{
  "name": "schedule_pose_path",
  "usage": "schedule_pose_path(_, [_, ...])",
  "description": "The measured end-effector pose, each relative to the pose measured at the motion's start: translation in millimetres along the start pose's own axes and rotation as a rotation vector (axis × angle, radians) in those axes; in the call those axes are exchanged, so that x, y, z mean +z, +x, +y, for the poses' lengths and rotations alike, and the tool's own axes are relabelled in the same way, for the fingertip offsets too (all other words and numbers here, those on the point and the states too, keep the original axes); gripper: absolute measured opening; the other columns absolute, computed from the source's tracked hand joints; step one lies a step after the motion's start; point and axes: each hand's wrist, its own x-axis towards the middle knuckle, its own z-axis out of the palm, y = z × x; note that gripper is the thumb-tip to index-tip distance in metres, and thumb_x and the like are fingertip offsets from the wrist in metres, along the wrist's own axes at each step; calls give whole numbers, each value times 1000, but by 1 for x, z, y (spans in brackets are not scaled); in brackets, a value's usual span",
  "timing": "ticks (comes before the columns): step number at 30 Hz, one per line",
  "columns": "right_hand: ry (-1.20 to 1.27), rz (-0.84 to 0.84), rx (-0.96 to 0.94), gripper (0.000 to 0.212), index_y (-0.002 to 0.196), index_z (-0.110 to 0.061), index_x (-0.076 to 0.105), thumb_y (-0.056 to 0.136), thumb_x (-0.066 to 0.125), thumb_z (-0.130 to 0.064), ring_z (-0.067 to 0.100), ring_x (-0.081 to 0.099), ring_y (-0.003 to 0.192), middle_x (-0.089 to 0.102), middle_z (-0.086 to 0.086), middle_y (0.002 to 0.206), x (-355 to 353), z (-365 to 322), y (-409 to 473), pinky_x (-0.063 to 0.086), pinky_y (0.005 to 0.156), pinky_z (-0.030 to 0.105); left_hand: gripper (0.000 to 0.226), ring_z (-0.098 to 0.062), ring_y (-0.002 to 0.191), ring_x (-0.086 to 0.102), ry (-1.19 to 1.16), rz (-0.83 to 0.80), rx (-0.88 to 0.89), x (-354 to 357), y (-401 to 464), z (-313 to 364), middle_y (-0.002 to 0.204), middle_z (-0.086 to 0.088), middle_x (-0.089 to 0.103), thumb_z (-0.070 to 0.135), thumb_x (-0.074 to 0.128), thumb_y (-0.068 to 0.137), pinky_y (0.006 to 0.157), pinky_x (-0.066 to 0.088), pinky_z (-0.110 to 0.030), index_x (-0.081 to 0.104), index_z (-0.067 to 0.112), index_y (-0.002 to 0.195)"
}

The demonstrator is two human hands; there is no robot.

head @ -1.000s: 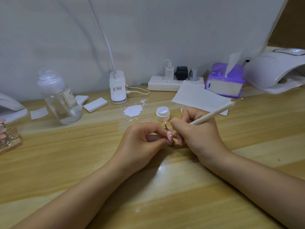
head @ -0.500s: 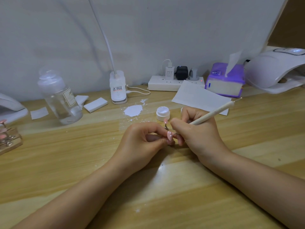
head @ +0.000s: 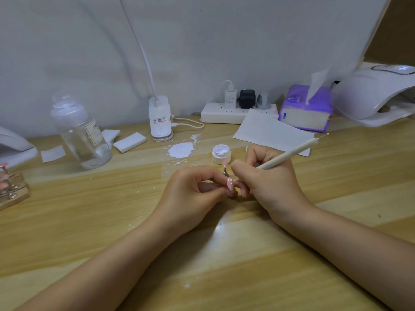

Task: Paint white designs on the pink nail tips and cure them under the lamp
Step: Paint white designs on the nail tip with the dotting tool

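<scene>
Two bare hands meet at the middle of the pale wood-grain surface (head: 224, 277). The left hand (head: 193, 194) pinches one glossy pink nail tip (head: 230, 184) between thumb and forefinger; its long axis runs roughly up-down in view, painted face toward the person, white marks faint on it. A second pink nail tip on a thin metal stand (head: 225, 167) rises just behind, upright. The right hand (head: 269, 182) has its fingers curled round one slim cream-coloured dotting pen (head: 289, 153) — long axis slanting from lower left to upper right, working end down at the held tip, contact too small to judge.

One small open white pot of gel (head: 221, 153) sits just beyond the fingers. One white domed curing lamp (head: 368, 95) stands far right. At the left edge, one wooden rack (head: 13, 194) carries more pink tips — number unclear.
</scene>
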Motion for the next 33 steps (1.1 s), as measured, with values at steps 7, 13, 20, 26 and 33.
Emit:
schedule_pose_path(7, [8,5,6,39,48,-10,32,73,50,13,12,45,30,37,3,30,0,0,0,41,39,18,25,-6,75,70,14,9,1,0,0,3,74,-1,73,-9,64,76,73,51,-17,69,14,69])
schedule_pose_path(13, [17,11,6,40,48,-10,31,74,49,14,12,44,30,35,3,29,0,0,0,42,39,18,22,-6,74,70,19,7,4,0,0,2,75,-1,73,-9,64,77,72,52,-16,70,11,71])
schedule_pose_path(20, [4,2,2,40,47,-10,31,74,49,14,11,44,30,36,4,30,0,0,-1,39,38,13,18,-9,75,70,15,10,6,0,0,1,75,-4,73,-10,65,77,77,53,-25,70,7,71])
schedule_pose_path(26, [10,-2,4,39,49,-9,31,74,49,15,11,43,29,37,3,30,0,-1,0,39,38,13,21,-9,76,70,19,14,8,0,1,1,75,-2,73,-10,64,77,78,53,-26,70,9,71])
schedule_pose_path(33, [4,-5,-2,37,50,-9,31,74,49,13,10,45,29,38,1,29,-1,-1,-1,39,38,13,22,-8,76,70,9,14,15,1,0,2,74,-3,73,-9,65,76,74,53,-16,70,11,70])
